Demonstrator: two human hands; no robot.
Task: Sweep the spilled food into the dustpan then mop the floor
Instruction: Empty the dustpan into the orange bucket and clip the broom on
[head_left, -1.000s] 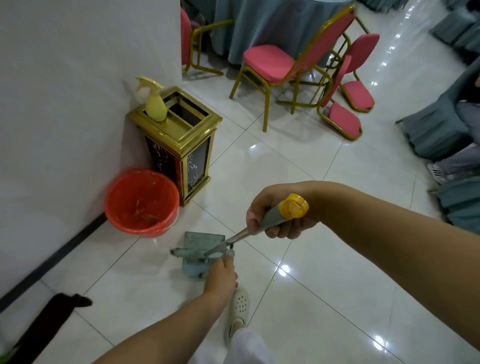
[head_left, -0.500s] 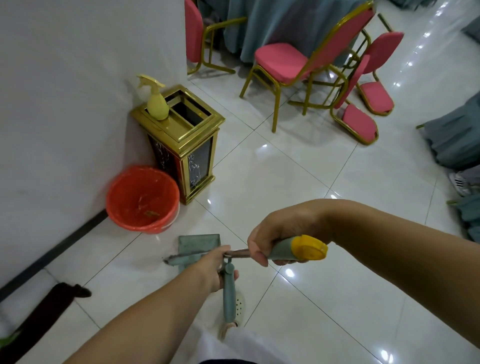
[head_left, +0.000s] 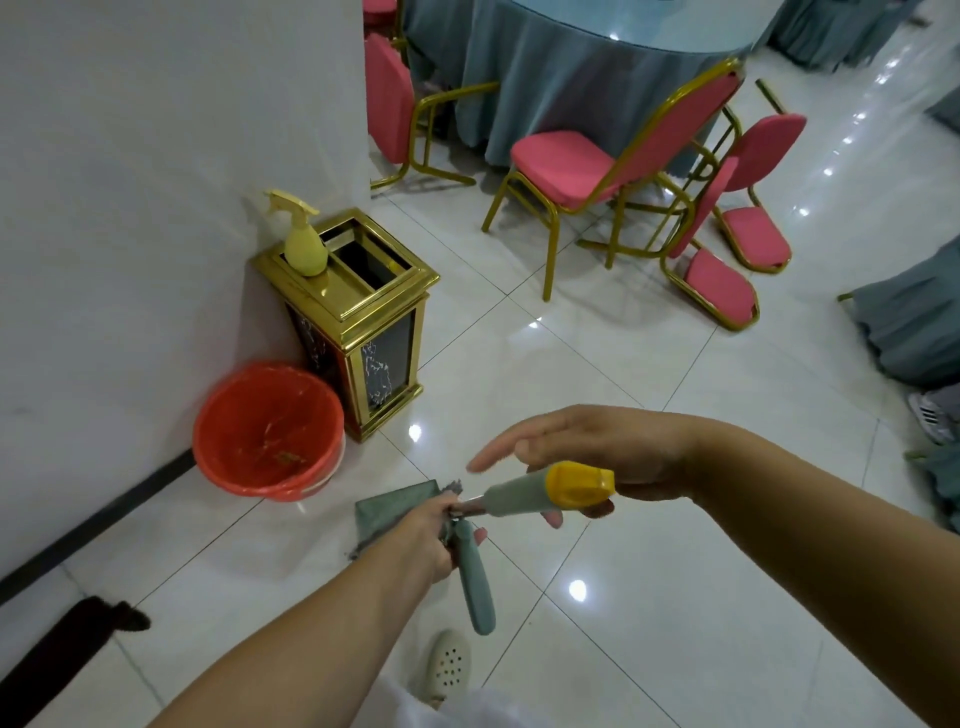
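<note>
Nearest, a pale perforated shoe (head_left: 448, 667) stands on the glossy white tiled floor (head_left: 675, 597). Just above it, the left hand (head_left: 428, 530) grasps two tool handles where they meet: a green handle (head_left: 475, 582) hanging down and a green, yellow-capped handle (head_left: 545, 491) pointing right. The right hand (head_left: 597, 457) hovers over that cap, fingers straight, released. The green dustpan (head_left: 395, 512) shows behind the left hand. Farther left, an orange bin (head_left: 267, 431) stands by a gold trash can (head_left: 363, 322).
</note>
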